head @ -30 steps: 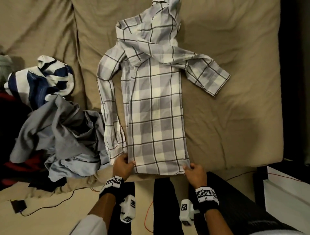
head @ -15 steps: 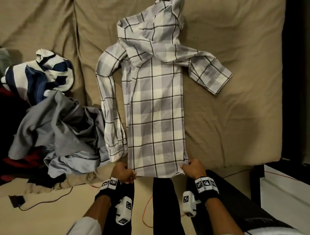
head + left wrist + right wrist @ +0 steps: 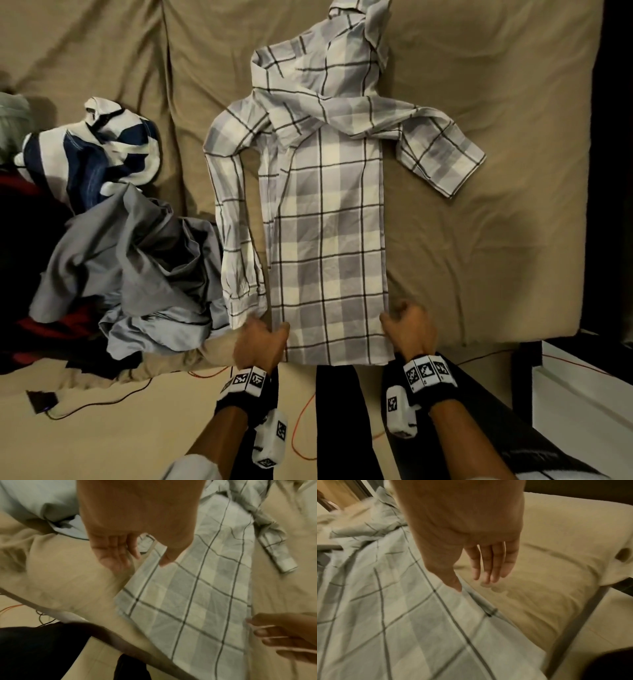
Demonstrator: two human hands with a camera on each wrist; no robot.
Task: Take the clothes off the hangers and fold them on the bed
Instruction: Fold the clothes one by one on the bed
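Beyond wrist views: grey clothes (image 3: 130, 267).

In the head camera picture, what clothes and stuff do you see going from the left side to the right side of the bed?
Striped navy-and-white garment → crumpled grey clothes → checked shirt → bare tan sheet.

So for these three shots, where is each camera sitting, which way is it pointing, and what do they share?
Head: worn on the head, looking down at the plaid shirt on the bed; both forearms, left hand and right hand show.
Left wrist: looks along the left hand at the shirt's hem corner; the right hand shows too.
Right wrist: looks along the right hand at the shirt's other edge.
Shared: all three show the plaid shirt and the bed.
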